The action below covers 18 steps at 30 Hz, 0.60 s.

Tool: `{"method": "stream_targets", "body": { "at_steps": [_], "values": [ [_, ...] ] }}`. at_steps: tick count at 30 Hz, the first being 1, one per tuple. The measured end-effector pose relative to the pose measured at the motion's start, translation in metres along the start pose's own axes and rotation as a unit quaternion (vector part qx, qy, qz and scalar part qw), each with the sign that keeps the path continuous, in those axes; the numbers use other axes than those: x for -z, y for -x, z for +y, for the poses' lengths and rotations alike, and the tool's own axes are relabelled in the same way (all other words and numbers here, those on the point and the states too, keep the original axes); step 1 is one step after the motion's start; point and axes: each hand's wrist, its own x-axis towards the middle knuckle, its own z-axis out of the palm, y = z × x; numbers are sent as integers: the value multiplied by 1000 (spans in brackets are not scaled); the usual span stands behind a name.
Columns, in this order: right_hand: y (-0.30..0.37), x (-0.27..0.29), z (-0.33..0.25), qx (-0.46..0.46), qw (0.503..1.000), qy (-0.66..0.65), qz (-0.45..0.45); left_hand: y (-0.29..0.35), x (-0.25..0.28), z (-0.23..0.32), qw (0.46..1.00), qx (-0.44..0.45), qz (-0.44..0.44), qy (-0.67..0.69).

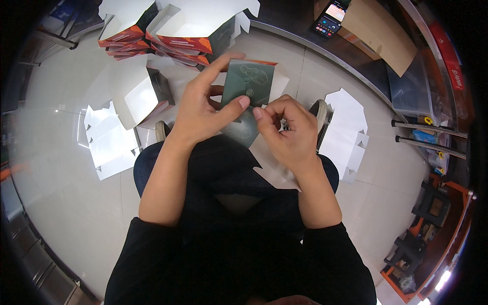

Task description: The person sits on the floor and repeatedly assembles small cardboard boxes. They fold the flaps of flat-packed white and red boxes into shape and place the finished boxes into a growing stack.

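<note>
Between my two hands, above my lap, is a partly folded cardboard box (248, 81) with a dark green printed outside and a pale inside. My left hand (208, 104) grips its left side, the thumb lying on the green panel and the fingers reaching behind it. At the box's lower right edge my right hand (287, 127) pinches the card between thumb and curled fingers. A pale flap of the box hangs below the right hand over my thigh. The fingertips behind the box are hidden.
Stacked folded boxes (178, 38) in red and dark green stand ahead on the floor. A single open box (137, 96) is at left, near a flat white blank (109, 137). More flat blanks (345, 129) lie at right. A phone (331, 19) rests on the shelf edge beside brown cardboard (381, 30).
</note>
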Motion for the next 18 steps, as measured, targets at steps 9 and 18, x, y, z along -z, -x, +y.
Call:
{"method": "stream_targets", "body": {
  "at_steps": [9, 18],
  "values": [
    [6, -1, 13, -115, 981, -153, -44, 2, -1, -3, 999, -40, -5, -19],
    [-3, 0, 9, -187, 896, -398, -56, 5, -16, 1, 996, -67, 1, -64]
  ]
}}
